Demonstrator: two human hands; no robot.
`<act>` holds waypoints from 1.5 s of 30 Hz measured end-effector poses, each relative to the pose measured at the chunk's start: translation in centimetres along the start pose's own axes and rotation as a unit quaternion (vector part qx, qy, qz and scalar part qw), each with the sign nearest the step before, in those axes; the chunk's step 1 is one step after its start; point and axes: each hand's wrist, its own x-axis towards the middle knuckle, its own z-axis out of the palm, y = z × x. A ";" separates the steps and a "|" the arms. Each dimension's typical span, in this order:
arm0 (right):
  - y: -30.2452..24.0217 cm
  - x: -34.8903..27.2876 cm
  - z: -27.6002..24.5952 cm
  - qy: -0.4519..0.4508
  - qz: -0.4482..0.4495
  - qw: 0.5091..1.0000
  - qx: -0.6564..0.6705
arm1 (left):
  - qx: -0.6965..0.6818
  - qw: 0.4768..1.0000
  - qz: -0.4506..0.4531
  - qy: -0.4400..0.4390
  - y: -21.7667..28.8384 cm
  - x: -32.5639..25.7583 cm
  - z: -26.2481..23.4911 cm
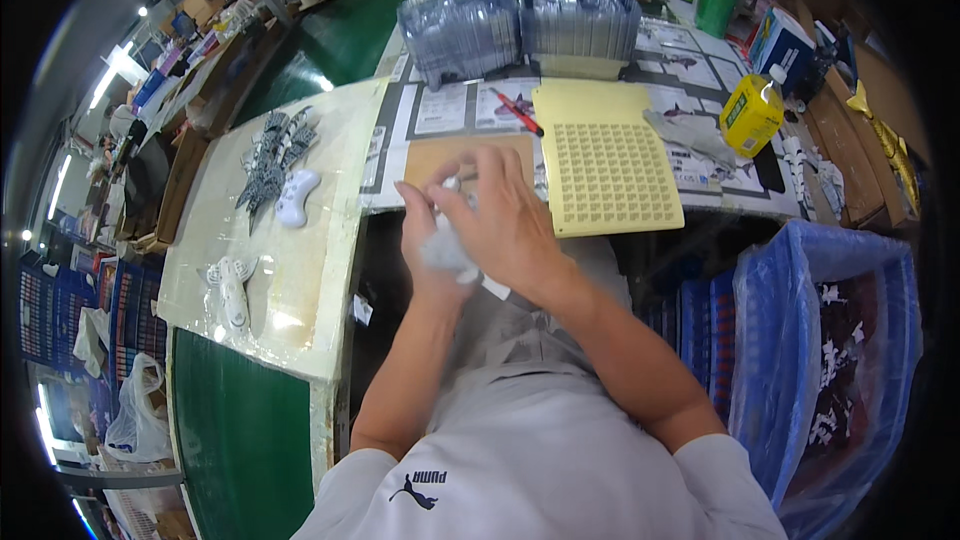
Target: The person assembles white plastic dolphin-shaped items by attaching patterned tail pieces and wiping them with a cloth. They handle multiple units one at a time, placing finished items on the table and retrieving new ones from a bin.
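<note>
My left hand (418, 245) and my right hand (518, 225) come together over my lap at the table's front edge. Between them is a small white object (447, 250), mostly covered by fingers and blurred, so its kind cannot be made out. The left palm cups it from the side while the right fingers curl over its top. Just beyond the hands lies a brown cardboard piece (425, 162). To the right of it is a yellow sheet of small printed stickers (615, 165). A red utility knife (518, 112) rests behind the cardboard.
Two stacks of clear plastic trays (460, 35) stand at the back. On the left board lie a white game controller (297, 198), grey patterned toy parts (272, 155) and a white toy (232, 298). A yellow bottle (750, 118) stands right; a blue crate (775, 340) sits below.
</note>
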 end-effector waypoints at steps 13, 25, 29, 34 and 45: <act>6.2 2.4 -1.4 -0.037 -0.034 0.992 0.120 | -0.010 0.970 0.228 0.087 7.7 6.5 1.3; 2.9 9.4 -2.3 -0.172 0.152 0.861 0.453 | -0.164 0.958 0.234 0.000 4.4 7.3 0.8; 4.3 12.9 -2.8 -0.079 0.157 0.846 0.503 | -0.160 0.960 0.212 -0.087 5.3 6.4 -0.7; 5.7 18.5 -8.0 -0.086 0.108 0.836 0.531 | -0.112 0.971 0.185 -0.098 8.9 6.2 -4.5; 4.2 18.5 -6.4 -0.206 0.126 0.948 0.205 | 0.043 0.988 -0.101 -0.109 4.6 9.3 2.7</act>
